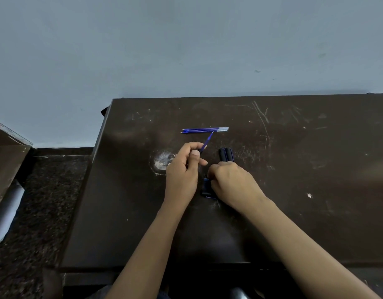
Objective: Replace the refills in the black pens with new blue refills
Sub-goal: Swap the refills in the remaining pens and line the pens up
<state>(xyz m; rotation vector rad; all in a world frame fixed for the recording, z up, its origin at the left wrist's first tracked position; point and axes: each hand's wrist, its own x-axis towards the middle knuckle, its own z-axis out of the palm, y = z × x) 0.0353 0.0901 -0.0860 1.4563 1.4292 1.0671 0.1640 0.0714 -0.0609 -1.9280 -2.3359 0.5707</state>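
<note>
At a scuffed table [305, 173], a person is swapping pen refills. The left hand [183, 169] is pinching a black pen [200, 150] between thumb and fingers, with a blue refill [208, 140] jutting from its end toward the wall. The refill appears to be going in, so the next move is likely calling for pushing it home and closing the barrel. The right hand [231, 182] is lying curled over the other pens [226, 155]; whether it is gripping any cannot be told. Three spare refills [204, 130] are lying side by side beyond the hands, two pens are showing past the knuckles, and one small dark piece [206, 187] is sitting between the hands.
</note>
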